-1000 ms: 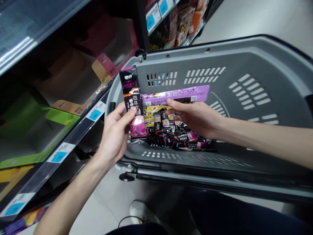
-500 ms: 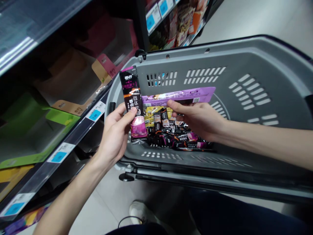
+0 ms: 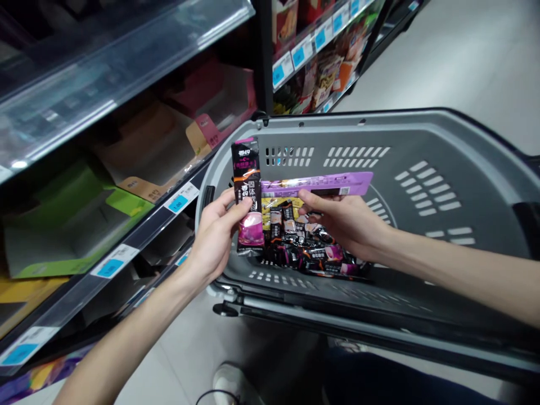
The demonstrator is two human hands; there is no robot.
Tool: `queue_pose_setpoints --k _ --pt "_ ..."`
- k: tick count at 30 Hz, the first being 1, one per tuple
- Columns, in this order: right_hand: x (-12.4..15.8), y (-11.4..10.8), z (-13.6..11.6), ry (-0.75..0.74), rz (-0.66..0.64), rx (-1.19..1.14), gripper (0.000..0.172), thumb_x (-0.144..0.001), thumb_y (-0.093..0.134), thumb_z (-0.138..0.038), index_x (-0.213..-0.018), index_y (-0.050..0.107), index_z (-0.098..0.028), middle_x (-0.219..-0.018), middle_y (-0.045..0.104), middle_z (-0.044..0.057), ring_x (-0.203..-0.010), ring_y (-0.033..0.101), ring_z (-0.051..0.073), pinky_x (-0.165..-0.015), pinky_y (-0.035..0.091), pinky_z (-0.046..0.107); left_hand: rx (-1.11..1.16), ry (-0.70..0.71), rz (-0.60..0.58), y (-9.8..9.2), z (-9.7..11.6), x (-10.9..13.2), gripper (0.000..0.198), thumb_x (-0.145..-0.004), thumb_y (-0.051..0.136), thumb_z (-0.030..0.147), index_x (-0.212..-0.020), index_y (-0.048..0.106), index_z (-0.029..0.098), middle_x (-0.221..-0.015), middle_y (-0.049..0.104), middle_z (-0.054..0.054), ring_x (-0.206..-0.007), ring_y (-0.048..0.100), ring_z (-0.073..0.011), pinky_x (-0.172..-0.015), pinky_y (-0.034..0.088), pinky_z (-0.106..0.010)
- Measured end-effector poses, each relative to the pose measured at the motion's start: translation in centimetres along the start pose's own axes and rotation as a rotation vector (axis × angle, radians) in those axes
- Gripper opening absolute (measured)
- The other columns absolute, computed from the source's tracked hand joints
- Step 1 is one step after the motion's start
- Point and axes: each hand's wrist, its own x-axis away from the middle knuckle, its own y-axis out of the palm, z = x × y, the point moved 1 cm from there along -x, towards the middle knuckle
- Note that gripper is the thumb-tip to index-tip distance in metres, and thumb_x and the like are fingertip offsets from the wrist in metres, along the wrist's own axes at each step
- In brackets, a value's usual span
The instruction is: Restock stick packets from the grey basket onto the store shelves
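If the thumb pinch of the left hand (image 3: 217, 233) were loosened, the glossy black sachet (image 3: 250, 229) could be dropped onto the packets (image 3: 290, 225) below. It is gripped near mid-length, with its ends left above and below that grip; the purple packet (image 3: 324, 183) is held under the right hand's (image 3: 348, 216) thumb.

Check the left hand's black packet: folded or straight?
Straight, not folded: the black packet runs unbent from end to end, with the left hand gripping its middle.

My black sachet (image 3: 251, 188) carries orange and magenta. My other packet (image 3: 324, 182) is lilac. The basket (image 3: 422, 140) is grey.
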Motion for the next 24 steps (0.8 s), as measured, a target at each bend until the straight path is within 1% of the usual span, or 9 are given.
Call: queue_pose_setpoints --k 3,7,9,12,14,16,19,21,24 --pt "0.02 0.1 -0.1 -0.033 -0.031 -0.031 0.031 -0.069 0.091 -0.039 -0.089 0.074 -0.023 -0.094 0.072 0.003 -0.078 0.065 0.018 -0.063 0.05 0.03 0.001 -0.019 -0.036 0.05 0.04 0.09 0.03 -0.087 0.07 0.027 -0.116 0.072 0.019 -0.124 0.07 -0.007 -0.113 0.066 -0.0235 -0.103 0.05 -0.037" --pt "-0.01 0.18 -0.38 -0.032 -0.073 -0.05 0.025 -0.072 0.089 -0.04 -0.079 0.074 -0.021 -0.088 0.072 0.006 -0.088 0.067 0.021 -0.069 0.053 0.032 -0.07 -0.026 -0.079 0.04 0.0 0.19 0.029 -0.086 0.071 0.029 -0.114 0.073 0.019 -0.124 0.069 -0.007 -0.118 0.062 -0.026 -0.102 0.049 -0.038" --pt "0.01 0.21 -0.51 -0.032 -0.089 -0.069 0.023 -0.073 0.089 -0.039 -0.081 0.074 -0.022 -0.092 0.073 0.006 -0.091 0.067 0.021 -0.07 0.053 0.031 -0.117 -0.013 -0.1 -0.07 -0.1 0.18 0.028 -0.085 0.072 0.029 -0.112 0.074 0.02 -0.123 0.069 -0.007 -0.118 0.062 -0.0264 -0.101 0.049 -0.037" --pt "0.07 0.25 -0.56 -0.025 -0.1 -0.094 0.024 -0.076 0.087 -0.041 -0.086 0.075 -0.023 -0.097 0.072 0.004 -0.088 0.065 0.018 -0.074 0.052 0.031 -0.226 0.013 -0.165 -0.26 -0.26 0.14 0.026 -0.085 0.072 0.03 -0.109 0.076 0.021 -0.123 0.067 -0.006 -0.113 0.062 -0.0258 -0.098 0.048 -0.036" --pt "0.08 0.27 -0.52 -0.013 -0.088 -0.12 0.022 -0.078 0.085 -0.041 -0.085 0.073 -0.023 -0.094 0.07 0.002 -0.082 0.062 0.016 -0.076 0.052 0.031 -0.319 0.037 -0.21 -0.35 -0.29 0.13 0.027 -0.086 0.072 0.033 -0.11 0.076 0.023 -0.121 0.066 -0.006 -0.112 0.061 -0.0257 -0.097 0.047 -0.036" --pt "0.05 0.31 -0.5 0.003 -0.069 -0.157 0.019 -0.08 0.083 -0.036 -0.081 0.07 -0.023 -0.089 0.068 0.0 -0.081 0.06 0.015 -0.078 0.051 0.031 -0.402 0.054 -0.242 -0.38 -0.23 0.16 0.028 -0.088 0.069 0.034 -0.113 0.075 0.022 -0.117 0.066 -0.007 -0.112 0.059 -0.0256 -0.097 0.046 -0.037" --pt "-0.06 0.41 -0.59 0.025 -0.044 -0.202 0.013 -0.08 0.077 -0.019 -0.073 0.065 -0.021 -0.084 0.065 0.0 -0.085 0.06 0.016 -0.083 0.051 0.031 -0.502 0.062 -0.297 -0.26 -0.06 0.25 0.029 -0.09 0.067 0.033 -0.116 0.073 0.019 -0.111 0.065 -0.007 -0.109 0.059 -0.0249 -0.093 0.046 -0.037" --pt "-0.1 0.52 -0.69 0.014 -0.061 -0.204 0.013 -0.077 0.072 -0.01 -0.071 0.065 -0.019 -0.082 0.065 0.001 -0.088 0.06 0.017 -0.088 0.051 0.032 -0.546 0.063 -0.325 -0.13 0.01 0.33 0.029 -0.091 0.067 0.032 -0.116 0.072 0.018 -0.108 0.064 -0.006 -0.106 0.059 -0.0239 -0.091 0.046 -0.036" --pt "-0.12 0.63 -0.73 -0.007 -0.119 -0.188 0.008 -0.081 0.07 -0.012 -0.078 0.068 -0.019 -0.088 0.068 0.004 -0.09 0.061 0.019 -0.092 0.051 0.034 -0.546 0.078 -0.302 -0.09 -0.06 0.35 0.029 -0.092 0.065 0.033 -0.115 0.07 0.017 -0.107 0.062 -0.006 -0.101 0.059 -0.0217 -0.087 0.048 -0.035"
